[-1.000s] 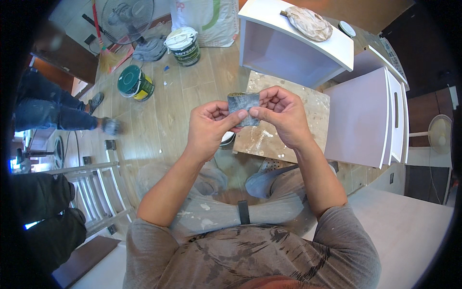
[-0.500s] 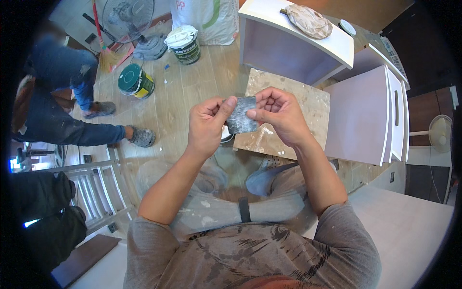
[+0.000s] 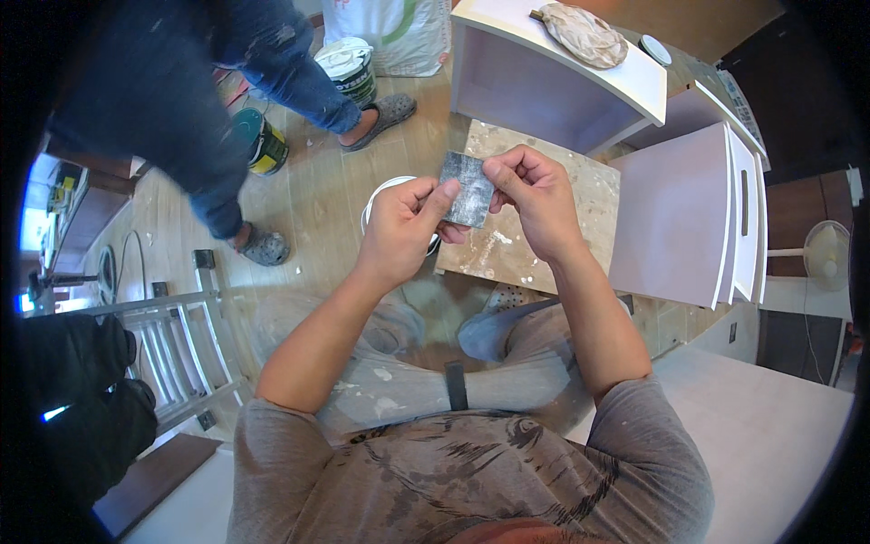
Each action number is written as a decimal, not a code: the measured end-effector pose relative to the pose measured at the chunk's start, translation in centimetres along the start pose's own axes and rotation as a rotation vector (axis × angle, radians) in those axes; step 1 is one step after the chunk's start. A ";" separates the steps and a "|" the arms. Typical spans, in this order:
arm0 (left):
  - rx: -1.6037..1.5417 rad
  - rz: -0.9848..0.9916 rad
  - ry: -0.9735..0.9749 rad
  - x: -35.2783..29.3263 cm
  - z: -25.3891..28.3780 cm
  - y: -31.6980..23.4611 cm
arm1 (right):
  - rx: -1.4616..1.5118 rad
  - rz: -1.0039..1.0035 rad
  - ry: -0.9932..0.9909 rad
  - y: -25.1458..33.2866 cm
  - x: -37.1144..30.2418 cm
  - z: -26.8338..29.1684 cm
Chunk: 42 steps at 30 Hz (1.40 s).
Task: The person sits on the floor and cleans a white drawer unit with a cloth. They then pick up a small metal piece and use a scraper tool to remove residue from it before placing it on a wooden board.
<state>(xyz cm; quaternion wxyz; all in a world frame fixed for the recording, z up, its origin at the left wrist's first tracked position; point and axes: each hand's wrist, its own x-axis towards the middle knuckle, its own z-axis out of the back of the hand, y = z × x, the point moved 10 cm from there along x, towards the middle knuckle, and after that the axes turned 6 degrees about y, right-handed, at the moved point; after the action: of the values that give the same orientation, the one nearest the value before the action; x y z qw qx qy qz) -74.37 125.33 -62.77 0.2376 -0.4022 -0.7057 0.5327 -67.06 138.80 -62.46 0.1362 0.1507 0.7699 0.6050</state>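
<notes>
A small dark grey piece of sandpaper [image 3: 468, 195], smeared with white dust, is held up in front of me. My left hand [image 3: 403, 225] pinches its lower left edge between thumb and fingers. On the other side, my right hand [image 3: 536, 195] grips the upper right corner, thumb against the face. Beneath both hands lies a paint-spotted wooden board [image 3: 580, 208]. A white-rimmed tub [image 3: 369, 201] is partly hidden behind my left hand.
White cabinet pieces [image 3: 680, 222] stand at the right, one topped by a crumpled cloth bundle [image 3: 584, 38]. Paint buckets [image 3: 268, 145] sit on the floor at the left. A co-worker's legs [image 3: 195, 127] are close by. An aluminium ladder [image 3: 181, 349] lies lower left.
The sandpaper has turned more upright and moved up slightly, with my right hand shifting to its upper corner. The co-worker has stepped rightward, passing in front of the buckets and hiding the floor fan.
</notes>
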 end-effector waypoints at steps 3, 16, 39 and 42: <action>0.091 0.015 0.045 0.1 0.3 0.4 | 0.040 -0.012 -0.013 -0.2 0.1 0.0; 0.206 0.097 0.103 0.1 0.3 1.0 | -0.152 0.131 -0.026 1.3 0.1 0.3; 0.776 -0.214 0.063 0.3 -1.3 -1.1 | -0.391 0.093 0.107 1.7 0.1 -0.4; 0.534 -0.209 -0.013 1.0 -1.6 -0.9 | -0.252 0.102 -0.056 1.5 0.6 2.1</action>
<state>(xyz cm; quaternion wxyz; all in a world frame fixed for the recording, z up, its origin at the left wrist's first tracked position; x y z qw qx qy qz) -73.97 126.96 -61.47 0.3844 -0.2471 -0.5794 0.6749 -66.68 141.25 -61.50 0.1442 0.1882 0.6751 0.6985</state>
